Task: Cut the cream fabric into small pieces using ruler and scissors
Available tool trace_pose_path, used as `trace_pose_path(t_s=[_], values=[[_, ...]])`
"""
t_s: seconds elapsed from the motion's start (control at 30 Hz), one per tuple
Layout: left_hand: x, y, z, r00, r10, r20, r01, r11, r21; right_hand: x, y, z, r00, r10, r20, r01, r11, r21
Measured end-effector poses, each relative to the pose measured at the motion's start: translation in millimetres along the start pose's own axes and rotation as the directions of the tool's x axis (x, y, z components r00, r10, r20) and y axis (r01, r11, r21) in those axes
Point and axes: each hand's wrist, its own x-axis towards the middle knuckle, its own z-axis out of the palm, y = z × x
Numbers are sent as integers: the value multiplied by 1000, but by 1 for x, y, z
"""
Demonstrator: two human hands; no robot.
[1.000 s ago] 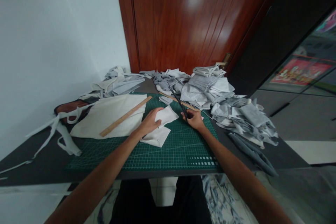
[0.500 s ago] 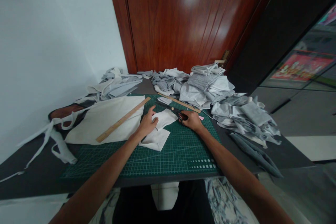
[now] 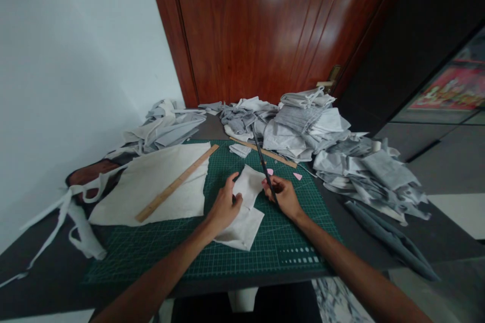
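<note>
My right hand (image 3: 282, 196) is closed on a pair of black scissors (image 3: 261, 156). Their blades point up and away, turned edge-on, so I cannot make out how far they are apart. A small piece of white cloth (image 3: 248, 186) lies between my hands, with a folded lower part. My left hand (image 3: 226, 206) grips its left edge, thumb on top and index finger curved above; the other fingers are partly hidden. Beneath is a green cutting mat (image 3: 212, 265). Beyond the hands lie pink chips (image 3: 297, 176) and a small folded cloth (image 3: 240, 150).
At left, a wooden ruler (image 3: 176, 184) rests on a large white cloth (image 3: 125, 197). Another wooden ruler (image 3: 278, 158) lies behind the scissors. Grey and white fabric piles (image 3: 299, 128) line the back and right. A dark grey cloth (image 3: 390, 237) lies near the right edge.
My right hand has turned the scissors from pointing left to pointing away and raised the blades. My left hand and the cloth have come nearer to me. A second pink chip now shows.
</note>
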Motion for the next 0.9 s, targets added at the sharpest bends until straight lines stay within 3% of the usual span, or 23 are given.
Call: trace_pose_path(t_s=[0.43, 0.9], values=[[4, 21, -6, 998, -24, 60, 26, 999, -40, -2, -4, 3, 998, -35, -54, 40, 996, 86], [-10, 23, 6, 995, -67, 73, 79, 981, -178, -14, -2, 5, 985, -155, 70, 162, 980, -116]])
